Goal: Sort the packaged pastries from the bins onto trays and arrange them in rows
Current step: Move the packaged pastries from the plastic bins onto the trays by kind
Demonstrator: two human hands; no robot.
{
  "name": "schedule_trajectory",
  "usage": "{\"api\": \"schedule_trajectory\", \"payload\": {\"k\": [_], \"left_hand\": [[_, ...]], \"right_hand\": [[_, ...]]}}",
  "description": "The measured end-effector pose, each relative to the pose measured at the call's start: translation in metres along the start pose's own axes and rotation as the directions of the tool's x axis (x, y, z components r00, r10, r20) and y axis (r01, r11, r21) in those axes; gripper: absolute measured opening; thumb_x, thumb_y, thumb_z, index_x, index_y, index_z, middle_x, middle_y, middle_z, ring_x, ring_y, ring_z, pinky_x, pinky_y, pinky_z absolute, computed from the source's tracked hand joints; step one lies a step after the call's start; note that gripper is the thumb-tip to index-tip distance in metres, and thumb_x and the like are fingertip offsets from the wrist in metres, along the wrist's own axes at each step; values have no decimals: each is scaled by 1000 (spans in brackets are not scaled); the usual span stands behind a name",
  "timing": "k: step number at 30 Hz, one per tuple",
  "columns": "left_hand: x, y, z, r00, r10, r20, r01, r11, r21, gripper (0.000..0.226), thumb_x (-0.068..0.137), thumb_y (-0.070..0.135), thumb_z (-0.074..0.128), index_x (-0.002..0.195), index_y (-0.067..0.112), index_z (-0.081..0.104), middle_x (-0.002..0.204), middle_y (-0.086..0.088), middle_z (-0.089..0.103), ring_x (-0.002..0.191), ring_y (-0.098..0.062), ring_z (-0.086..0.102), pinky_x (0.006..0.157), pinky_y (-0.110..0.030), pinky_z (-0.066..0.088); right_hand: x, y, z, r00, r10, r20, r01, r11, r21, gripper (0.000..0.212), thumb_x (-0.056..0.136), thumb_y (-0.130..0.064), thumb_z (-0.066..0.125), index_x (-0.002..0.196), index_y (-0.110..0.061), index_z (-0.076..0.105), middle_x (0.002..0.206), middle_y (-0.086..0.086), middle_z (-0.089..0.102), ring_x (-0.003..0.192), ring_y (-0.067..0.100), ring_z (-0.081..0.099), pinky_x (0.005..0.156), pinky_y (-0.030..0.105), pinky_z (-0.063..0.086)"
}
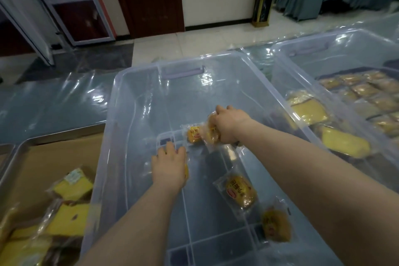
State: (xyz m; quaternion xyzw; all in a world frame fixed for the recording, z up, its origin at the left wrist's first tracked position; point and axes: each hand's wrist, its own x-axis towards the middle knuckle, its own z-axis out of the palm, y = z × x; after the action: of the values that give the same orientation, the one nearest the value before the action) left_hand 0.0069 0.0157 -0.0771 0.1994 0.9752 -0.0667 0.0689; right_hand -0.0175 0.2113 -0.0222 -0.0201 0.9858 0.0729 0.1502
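Both my hands reach into a large clear plastic bin [121, 97]. My right hand [228, 124] is closed around a packaged round pastry [211, 130] near the bin's middle. Right beside it on the bin floor lies another wrapped pastry [193, 134]. My left hand [169, 166] presses palm down on the bin floor over a pastry [186, 172], of which only a yellow edge shows. Two more wrapped pastries lie nearer to me, one [240, 193] in the middle and one [276, 225] at the right.
A metal tray [19, 153] at the left holds yellow packaged cake slices [73, 185]. A second clear bin [306, 49] at the right holds more yellow cake slices [343, 142] beside a dark tray of small pastries in rows [367, 90]. Clear plastic sheeting covers the table.
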Motion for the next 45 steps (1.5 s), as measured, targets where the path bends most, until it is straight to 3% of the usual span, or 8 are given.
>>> {"api": "schedule_trajectory", "payload": {"k": [10,14,16,22,28,38,42,45], "left_hand": [[-46,-3,-107,941,63,-333,-110,986,-122,61,75,18,66,127,22,35,128,-10,31,116,-31,37,96,-36,33],[-100,-42,-150,706,18,-708,-207,961,-182,72,59,18,77,118,23,37,119,-11,35,106,-32,42,88,-41,39],[-134,-81,-160,613,-68,-787,-171,961,-216,80,52,24,82,119,22,37,119,-13,33,103,-37,45,84,-47,43],[-249,-221,-144,582,-304,-754,13,931,-365,78,62,35,80,125,26,35,126,-11,28,108,-36,40,90,-48,40],[-390,-370,-83,507,-417,-754,121,901,-417,79,58,30,84,125,29,41,123,-12,32,95,-38,47,74,-37,41],[-573,-576,43,384,-747,-543,412,665,-623,86,53,29,90,127,20,47,125,-12,32,113,-35,41,91,-46,44],[-600,-632,76,289,-836,-466,493,547,-677,90,53,33,89,128,24,40,126,1,23,116,-38,41,89,-50,44],[-604,-668,100,281,-867,-412,542,498,-677,87,55,36,88,126,26,39,129,2,21,115,-35,41,81,-44,47]], "right_hand": [[-92,-5,-57,938,108,-331,-25,970,243,48,76,-33,64,122,-31,50,124,4,35,114,31,41,81,40,49],[-134,-27,-90,890,104,-444,22,963,270,51,75,-38,68,124,-31,53,122,4,38,115,28,43,91,42,47],[-149,-51,-111,854,91,-512,64,959,277,50,74,-39,70,121,-30,54,121,3,38,115,25,43,90,43,47],[-178,-195,-164,731,-80,-678,319,918,235,43,70,-41,76,107,-33,56,110,-9,32,108,18,43,87,35,45],[-197,-397,-170,603,-260,-754,558,813,166,45,63,-34,77,103,-32,55,106,-14,23,107,17,40,83,32,43],[-199,-661,-158,626,-487,-609,709,682,183,49,67,-34,75,111,-37,55,113,-14,25,116,16,38,95,34,42],[-175,-737,-142,641,-509,-575,746,591,308,51,68,-31,77,105,-46,46,113,-15,26,102,3,34,86,17,33],[-144,-798,-119,670,-514,-536,738,539,405,49,68,-28,77,107,-42,51,113,-16,30,93,-4,37,82,12,35]]}}
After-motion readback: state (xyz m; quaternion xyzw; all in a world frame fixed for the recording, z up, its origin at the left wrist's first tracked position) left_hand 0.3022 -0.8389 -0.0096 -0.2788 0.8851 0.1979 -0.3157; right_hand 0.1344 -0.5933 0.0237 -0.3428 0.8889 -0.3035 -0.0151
